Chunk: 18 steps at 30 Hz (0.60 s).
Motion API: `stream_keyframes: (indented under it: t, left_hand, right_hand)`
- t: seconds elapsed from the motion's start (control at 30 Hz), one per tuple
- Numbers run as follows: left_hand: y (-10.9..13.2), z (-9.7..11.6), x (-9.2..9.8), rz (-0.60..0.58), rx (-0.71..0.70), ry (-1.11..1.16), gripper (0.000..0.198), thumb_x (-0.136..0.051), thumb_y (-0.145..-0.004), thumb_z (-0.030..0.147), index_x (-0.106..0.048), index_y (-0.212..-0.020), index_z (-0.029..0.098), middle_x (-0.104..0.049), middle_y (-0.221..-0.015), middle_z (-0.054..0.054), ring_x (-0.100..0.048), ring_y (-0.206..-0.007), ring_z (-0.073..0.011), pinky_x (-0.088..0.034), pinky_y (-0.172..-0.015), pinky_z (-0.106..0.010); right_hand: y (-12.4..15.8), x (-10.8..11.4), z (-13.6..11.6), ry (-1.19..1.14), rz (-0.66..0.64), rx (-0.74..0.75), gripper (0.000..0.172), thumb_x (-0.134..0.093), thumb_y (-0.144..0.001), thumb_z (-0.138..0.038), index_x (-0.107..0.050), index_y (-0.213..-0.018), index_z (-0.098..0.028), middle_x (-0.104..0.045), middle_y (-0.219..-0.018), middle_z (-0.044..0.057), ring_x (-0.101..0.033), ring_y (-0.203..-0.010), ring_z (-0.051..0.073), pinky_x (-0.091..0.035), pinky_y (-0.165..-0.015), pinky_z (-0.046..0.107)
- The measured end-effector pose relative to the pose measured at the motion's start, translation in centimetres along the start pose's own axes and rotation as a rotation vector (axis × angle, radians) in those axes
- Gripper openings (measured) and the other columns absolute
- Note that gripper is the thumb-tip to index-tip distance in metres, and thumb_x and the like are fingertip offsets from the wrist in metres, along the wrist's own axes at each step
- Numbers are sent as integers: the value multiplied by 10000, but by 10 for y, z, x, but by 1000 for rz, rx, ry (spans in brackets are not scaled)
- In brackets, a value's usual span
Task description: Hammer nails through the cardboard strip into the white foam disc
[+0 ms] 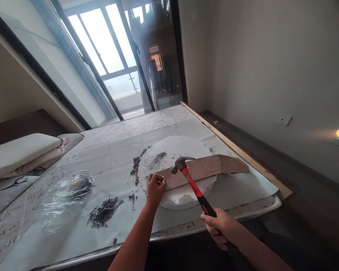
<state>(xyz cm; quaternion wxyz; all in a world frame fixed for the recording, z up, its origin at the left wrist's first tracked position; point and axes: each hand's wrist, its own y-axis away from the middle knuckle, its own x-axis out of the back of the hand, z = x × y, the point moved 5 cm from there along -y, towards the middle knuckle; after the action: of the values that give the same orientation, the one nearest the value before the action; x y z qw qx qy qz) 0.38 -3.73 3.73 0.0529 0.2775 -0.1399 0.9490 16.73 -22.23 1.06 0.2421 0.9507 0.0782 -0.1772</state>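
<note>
My right hand [219, 227] is wrapped round the black grip of a claw hammer [192, 182] with a red shaft. The hammer head is over a brown strip of cardboard [199, 170] dotted with small holes. At the strip's left end, my left hand [156, 184] is closed in a pinch against it; what the fingers hold is too small to make out. Beneath the strip lies a round white foam slab [175, 145], sprinkled with grey crumbs. A pile of loose nails [105, 212] lies to the left of my left forearm.
A clear plastic bag [67, 195] with dark contents lies left of the nails. Grey crumbs [135, 165] edge the slab on a white sheet [110, 162] over a mattress. Folded bedding [25, 150] is at far left. A wooden rail [214, 130] runs along the right side, near the wall.
</note>
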Motion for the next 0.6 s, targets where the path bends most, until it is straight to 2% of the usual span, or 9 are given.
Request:
stream_keyframes:
  t: [0.2, 0.37, 0.6]
  left_hand:
    - [3, -7, -3, 50, -35, -23, 131, -472, -673, 218, -341, -673, 214, -456, -651, 30, -392, -546, -85, -330, -521, -200]
    - [7, -13, -5, 98, -93, -72, 77, -461, -659, 188, -388, -672, 207, -440, -618, 38, -375, -533, -88, -301, -521, -202]
    - [12, -15, -5, 138, -119, -52, 84, -451, -624, 139, -400, -652, 200, -429, -591, 43, -375, -520, -86, -280, -517, -202]
  right_hand:
    - [3, -2, 1, 130, -7, 6, 395, -541, -707, -554, -314, -698, -230, -323, -412, -134, -242, -273, 29, -249, -261, 163]
    - [7, 0, 1, 303, 81, -46, 360, -499, -705, -541, -312, -712, -233, -304, -394, -141, -208, -255, 31, -248, -232, 168]
    - [25, -2, -33, 522, 96, -91, 377, -493, -689, -561, -312, -717, -231, -292, -400, -137, -187, -266, 26, -188, -244, 164]
